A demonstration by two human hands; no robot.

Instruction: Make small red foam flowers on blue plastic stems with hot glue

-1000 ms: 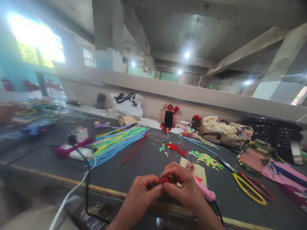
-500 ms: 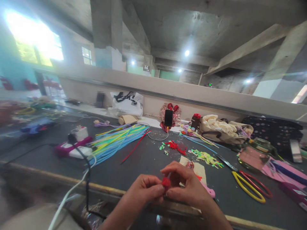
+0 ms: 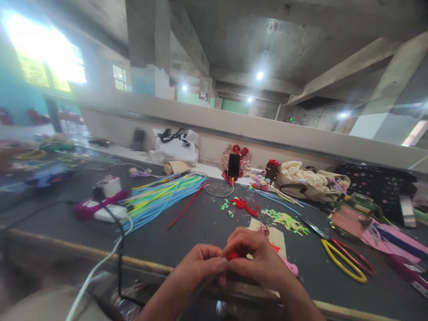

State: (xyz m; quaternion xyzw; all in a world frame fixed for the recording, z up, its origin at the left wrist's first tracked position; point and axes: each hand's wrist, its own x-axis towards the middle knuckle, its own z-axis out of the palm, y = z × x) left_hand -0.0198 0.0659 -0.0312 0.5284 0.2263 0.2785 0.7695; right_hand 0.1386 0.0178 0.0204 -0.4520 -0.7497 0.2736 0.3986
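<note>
Near the table's front edge my left hand (image 3: 202,267) and my right hand (image 3: 257,258) meet at the fingertips, both closed in a pinch. Between them is a small red piece (image 3: 232,255), mostly covered by the fingers, so its exact shape is hidden. Behind my right hand lies a cream cloth (image 3: 278,238) with red bits on it, and a pink handle (image 3: 293,268) pokes out beside that wrist. Farther back are a heap of short red pieces (image 3: 245,205) and a pile of short yellow-green pieces (image 3: 286,220).
Large scissors (image 3: 347,261) with red and yellow handles lie at right, near a green-tinted jug (image 3: 352,214). Left of centre spreads a bundle of coloured fuzzy stems (image 3: 163,200). A power strip (image 3: 110,211) with cables sits at left. A phone (image 3: 233,165) stands at the back.
My right fingers have closed in over the red piece, which shows less now. The two hands' fingertips are nearer each other. The view has shifted slightly.
</note>
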